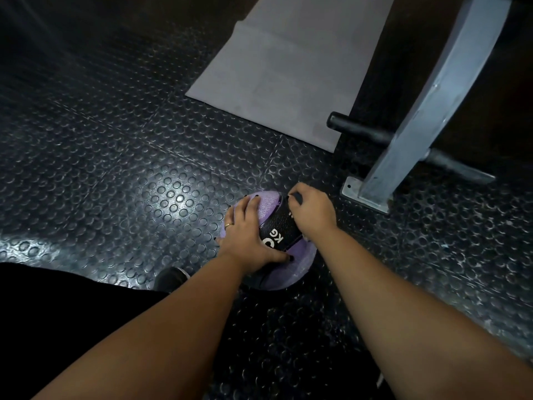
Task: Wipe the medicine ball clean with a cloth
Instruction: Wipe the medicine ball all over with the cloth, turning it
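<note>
Head view: a purple ball [269, 202] sits on the studded floor [144, 140]. The left hand [248, 235] presses flat at its 9 o'clock; the right hand [313, 210], at 2 o'clock, bunches a mostly hidden cloth [306, 237].

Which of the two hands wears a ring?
The left hand, spread flat on the medicine ball, has a gold band on one finger. The right hand, curled on the ball's other side, shows none.

medicine ball [277, 226]: on studded floor [115, 140] | left hand [248, 232]: spread flat on it | right hand [313, 210]: curled over pale cloth [306, 237]
</note>
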The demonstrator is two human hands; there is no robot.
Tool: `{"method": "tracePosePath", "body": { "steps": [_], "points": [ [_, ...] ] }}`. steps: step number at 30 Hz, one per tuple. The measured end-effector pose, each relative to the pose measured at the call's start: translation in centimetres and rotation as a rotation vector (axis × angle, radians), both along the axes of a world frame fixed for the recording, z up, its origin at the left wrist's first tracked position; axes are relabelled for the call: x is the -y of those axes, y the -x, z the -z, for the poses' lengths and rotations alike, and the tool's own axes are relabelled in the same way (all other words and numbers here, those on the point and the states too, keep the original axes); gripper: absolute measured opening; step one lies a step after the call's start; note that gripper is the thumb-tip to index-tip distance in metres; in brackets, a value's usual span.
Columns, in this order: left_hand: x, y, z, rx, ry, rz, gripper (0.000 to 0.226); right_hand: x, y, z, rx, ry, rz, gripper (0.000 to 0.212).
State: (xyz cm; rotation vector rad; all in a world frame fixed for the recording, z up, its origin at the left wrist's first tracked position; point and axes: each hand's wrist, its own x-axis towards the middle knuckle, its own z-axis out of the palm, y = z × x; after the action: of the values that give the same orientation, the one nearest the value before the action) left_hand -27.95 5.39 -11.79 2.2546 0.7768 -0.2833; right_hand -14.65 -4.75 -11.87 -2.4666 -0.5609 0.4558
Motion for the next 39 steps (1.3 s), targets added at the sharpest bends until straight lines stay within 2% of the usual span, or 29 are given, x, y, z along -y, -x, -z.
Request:
{"method": "tracePosePath", "body": {
  "steps": [5,10,12,21,24,28,32,39],
  "points": [
    [-0.7,0.2,0.1,-0.002,0.020,0.011,0.140,1.9,5.5,-0.4,0.106,-0.180,-0.009,0.011],
    [-1.1,1.8,0.4,0.009,0.031,0.052,0.147,2.5,5.8,0.7,0.329,-0.149,-0.126,0.014],
    [-1.4,2.1,0.5,0.008,0.034,0.053,0.150,1.9,4.7,0.9,0.316,-0.125,-0.097,0.014],
    [-2.3,2.8,0.7,0.034,0.049,0.077,0.148,-0.9,-0.6,1.5,0.034,0.039,-0.047,0.020],
    [-2.4,1.9,-0.1,-0.035,0.044,0.079,0.150,-0.6,0.0,1.8,0.037,0.029,-0.041,0.020],
    [-1.2,0.8,-1.0,-0.070,0.042,-0.052,0.158,0.5,2.2,2.2,0.052,-0.019,0.005,0.017],
    [0.0,1.8,-0.5,-0.151,-0.045,-0.052,0.161,1.0,4.7,1.9,0.081,-0.069,-0.008,0.016],
    [0.0,5.0,-0.1,-0.129,-0.009,-0.031,0.169,3.9,8.8,1.5,0.276,-0.220,-0.259,0.015]
  ]
}}
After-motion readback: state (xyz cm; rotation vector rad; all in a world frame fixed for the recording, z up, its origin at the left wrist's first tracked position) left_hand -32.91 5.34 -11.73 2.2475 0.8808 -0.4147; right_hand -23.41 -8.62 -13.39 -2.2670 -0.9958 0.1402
